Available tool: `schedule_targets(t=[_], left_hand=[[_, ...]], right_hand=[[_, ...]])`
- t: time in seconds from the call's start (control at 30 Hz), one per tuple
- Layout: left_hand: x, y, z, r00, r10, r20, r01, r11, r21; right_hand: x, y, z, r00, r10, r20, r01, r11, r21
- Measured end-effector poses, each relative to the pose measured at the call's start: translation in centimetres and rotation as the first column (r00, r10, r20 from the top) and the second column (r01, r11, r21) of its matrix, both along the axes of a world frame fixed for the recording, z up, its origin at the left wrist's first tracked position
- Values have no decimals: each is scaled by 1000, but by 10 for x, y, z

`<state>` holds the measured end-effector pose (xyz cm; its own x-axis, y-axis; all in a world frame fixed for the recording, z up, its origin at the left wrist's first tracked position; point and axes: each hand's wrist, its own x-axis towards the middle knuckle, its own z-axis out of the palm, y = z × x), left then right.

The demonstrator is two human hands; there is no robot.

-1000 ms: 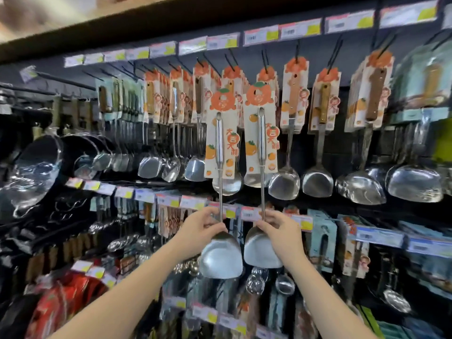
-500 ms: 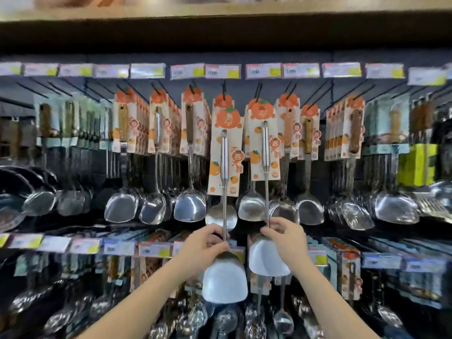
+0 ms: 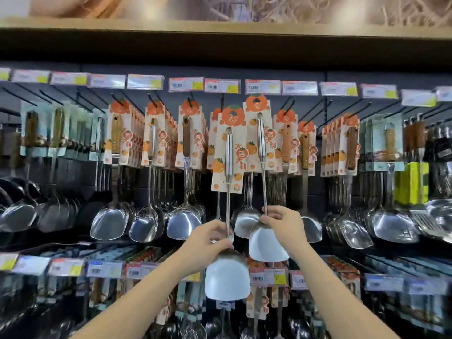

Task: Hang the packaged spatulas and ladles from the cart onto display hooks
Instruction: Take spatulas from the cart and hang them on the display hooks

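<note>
Two steel spatulas on cream cards printed with oranges are raised in front of the display wall. My left hand [image 3: 206, 241] grips the lower shaft of the left spatula [image 3: 228, 277], whose card [image 3: 228, 152] sits a little lower. My right hand [image 3: 283, 227] grips the shaft of the right spatula [image 3: 265, 245]; the orange top of its card [image 3: 258, 133] reaches the black display hook [image 3: 256, 97] under the price tags. Whether that card's hole is on the hook cannot be told.
Rows of packaged spatulas and ladles [image 3: 186, 216] hang on black hooks to both sides. A strip of price tags [image 3: 222, 85] runs above them, with a wooden shelf edge [image 3: 220, 25] higher up. More utensils and price tags [image 3: 105, 269] fill the lower rows. Dark pans [image 3: 14, 192] hang at far left.
Both hands have lifted the two spatulas higher toward the top hooks. The right spatula now rides above the left one. The view has tilted upward.
</note>
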<state>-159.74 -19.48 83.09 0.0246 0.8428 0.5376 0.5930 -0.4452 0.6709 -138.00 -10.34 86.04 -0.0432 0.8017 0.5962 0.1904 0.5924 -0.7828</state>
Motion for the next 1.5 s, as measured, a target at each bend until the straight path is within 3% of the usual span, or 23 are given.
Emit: schedule_targets(t=[0.8, 1.5], left_hand=[[6, 17, 18, 1000, -19, 24, 18, 999, 44], [15, 28, 17, 1000, -10, 21, 9, 1000, 26]], right_hand=[[-5, 35, 7, 995, 29, -91, -32, 999, -31], [-9, 85, 11, 1000, -29, 0, 29, 996, -84]])
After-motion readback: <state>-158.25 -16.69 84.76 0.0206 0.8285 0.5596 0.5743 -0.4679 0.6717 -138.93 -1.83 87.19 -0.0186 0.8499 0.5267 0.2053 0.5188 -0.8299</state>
